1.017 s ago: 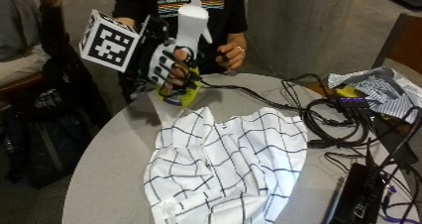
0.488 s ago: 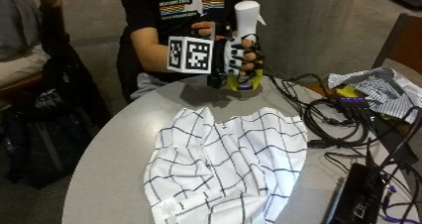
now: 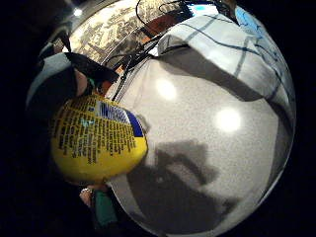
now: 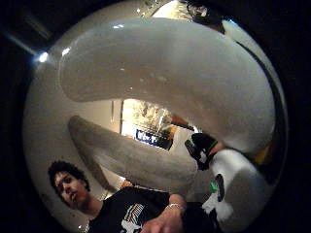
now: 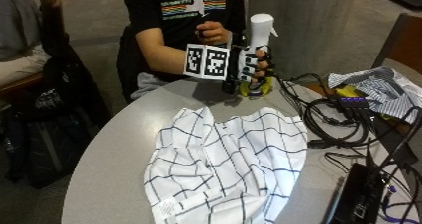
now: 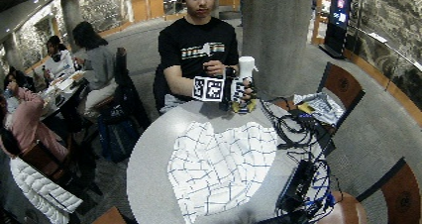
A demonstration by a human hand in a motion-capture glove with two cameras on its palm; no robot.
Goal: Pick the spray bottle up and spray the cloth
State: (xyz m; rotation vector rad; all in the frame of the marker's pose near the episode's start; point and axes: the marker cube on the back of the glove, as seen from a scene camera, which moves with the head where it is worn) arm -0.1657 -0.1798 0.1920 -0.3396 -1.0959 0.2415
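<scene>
Holding the spray bottle upright near the far edge of the table, spraying not yet begun

The gloved right hand [image 5: 254, 65] is wrapping its curled fingers around the neck of the spray bottle [image 5: 258, 55], whose white head is pointing up and whose yellow base is sitting at or just above the table [image 5: 119, 149]; I cannot tell if it is touching; the bare hand [image 5: 212, 33] is waiting closed behind it, holding nothing. The cloth [image 5: 231, 169], white with dark checks, is lying spread at about 6 o'clock from the bottle, near but apart; the cables [image 5: 330, 120] are lying at 4 o'clock. I judge the pick-up step is nearly finished; the next move is calling for turning the nozzle down toward the cloth and then squeezing the trigger.
</scene>
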